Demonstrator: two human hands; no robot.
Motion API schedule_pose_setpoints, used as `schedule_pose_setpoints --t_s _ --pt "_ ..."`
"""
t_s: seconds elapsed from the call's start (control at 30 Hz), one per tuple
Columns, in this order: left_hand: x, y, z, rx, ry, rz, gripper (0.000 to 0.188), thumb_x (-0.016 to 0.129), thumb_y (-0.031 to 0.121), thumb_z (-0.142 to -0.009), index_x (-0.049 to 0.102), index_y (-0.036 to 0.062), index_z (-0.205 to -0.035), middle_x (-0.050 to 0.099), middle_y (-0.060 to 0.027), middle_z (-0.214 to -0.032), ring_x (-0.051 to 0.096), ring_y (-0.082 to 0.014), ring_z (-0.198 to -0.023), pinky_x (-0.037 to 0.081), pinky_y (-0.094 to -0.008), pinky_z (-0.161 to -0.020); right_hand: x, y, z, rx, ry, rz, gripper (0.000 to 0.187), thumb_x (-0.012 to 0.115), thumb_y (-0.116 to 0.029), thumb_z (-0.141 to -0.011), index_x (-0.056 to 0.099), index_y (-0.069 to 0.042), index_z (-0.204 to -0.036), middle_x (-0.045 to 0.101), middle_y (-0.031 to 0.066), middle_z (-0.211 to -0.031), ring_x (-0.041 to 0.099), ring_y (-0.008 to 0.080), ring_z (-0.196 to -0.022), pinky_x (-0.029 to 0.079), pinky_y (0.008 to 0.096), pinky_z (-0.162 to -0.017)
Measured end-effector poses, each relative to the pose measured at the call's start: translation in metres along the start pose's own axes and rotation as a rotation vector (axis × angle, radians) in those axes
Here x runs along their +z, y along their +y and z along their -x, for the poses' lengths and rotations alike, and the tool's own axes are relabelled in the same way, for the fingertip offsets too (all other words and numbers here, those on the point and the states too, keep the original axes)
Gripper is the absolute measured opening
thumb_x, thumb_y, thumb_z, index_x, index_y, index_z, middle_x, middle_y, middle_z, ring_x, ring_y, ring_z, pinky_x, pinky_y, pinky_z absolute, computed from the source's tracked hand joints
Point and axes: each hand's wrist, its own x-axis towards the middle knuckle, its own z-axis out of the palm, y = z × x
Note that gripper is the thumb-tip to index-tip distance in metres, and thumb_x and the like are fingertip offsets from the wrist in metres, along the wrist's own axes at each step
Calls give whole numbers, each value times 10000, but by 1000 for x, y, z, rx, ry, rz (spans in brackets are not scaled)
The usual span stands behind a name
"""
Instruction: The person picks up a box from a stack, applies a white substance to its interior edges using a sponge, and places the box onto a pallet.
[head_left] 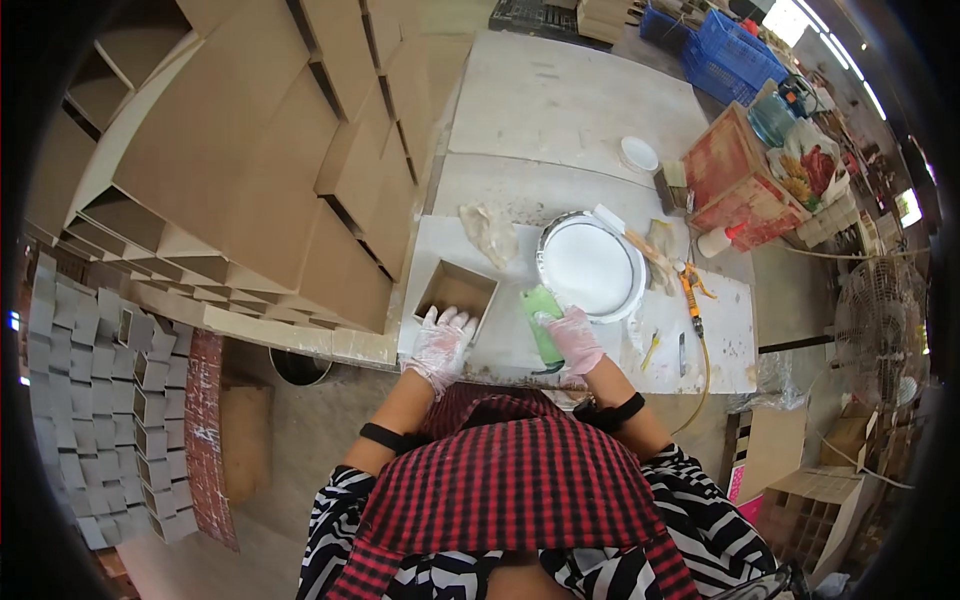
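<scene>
A small open-topped cardboard box (487, 285) stands on the worktable near its front edge. My left hand (442, 345), in a thin whitish glove, grips its near wall, with the fingertips over the rim. My right hand (574, 340), gloved in pinkish thin plastic, is closed on a flat green piece (541, 322) whose exact kind I cannot make out. Just beyond that hand sits a round tub of white paste or paint (590, 268). Across the tub's right rim lies a brush (622, 232) with a wooden handle.
Tall stacks of cardboard boxes (225, 150) rise on the left. Right of the tub lie an orange-handled air gun (692, 290) with a hose and a white bottle (716, 241). A crumpled plastic glove (489, 235) lies behind the box. A reddish crate (740, 170) and fan (880, 320) stand right.
</scene>
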Motion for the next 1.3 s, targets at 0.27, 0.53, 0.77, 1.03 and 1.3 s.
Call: schedule_pose_setpoints --t_s 0.27,0.53,0.77,1.03,1.3 --pt "-34 -14 1 -285 153 1009 138 659 61 -740 663 53 -878 616 -85 -756 577 -161 -702 462 -300 -679 -1 8 19 -3 147 -224 435 642 -159 -795 542 -11 -1192 629 113 -1003 585 190 -868 468 315 -764" --pt "27 -21 44 -527 147 1626 226 663 -13 -761 660 1 -987 659 -28 -917 585 -109 -812 481 -269 -730 6 7 19 32 191 -156 414 624 -140 -820 535 -11 -1203 627 91 -1024 579 154 -863 468 306 -765" --pt "44 -38 25 -640 20 2217 235 531 115 -871 596 35 -1082 631 -91 -990 609 -160 -846 499 -281 -699 28 -6 4 -147 125 22 422 609 -106 -793 544 -80 -1209 615 115 -1039 589 214 -913 467 325 -803" --pt "71 -32 -21 -404 -176 3002 345 394 259 -954 511 16 -1169 591 -158 -1096 608 -257 -970 532 -390 -811 58 -28 -9 -988 -183 1094 538 695 -116 -658 558 -224 -1166 581 90 -1016 576 301 -955 485 379 -799" --pt "124 -31 -9 -828 -154 2637 373 393 308 -951 528 28 -1156 604 -128 -1086 614 -252 -944 526 -371 -803 78 -54 -63 -714 -94 1168 580 703 -208 -684 497 -215 -1226 545 138 -993 596 324 -889 509 400 -757"
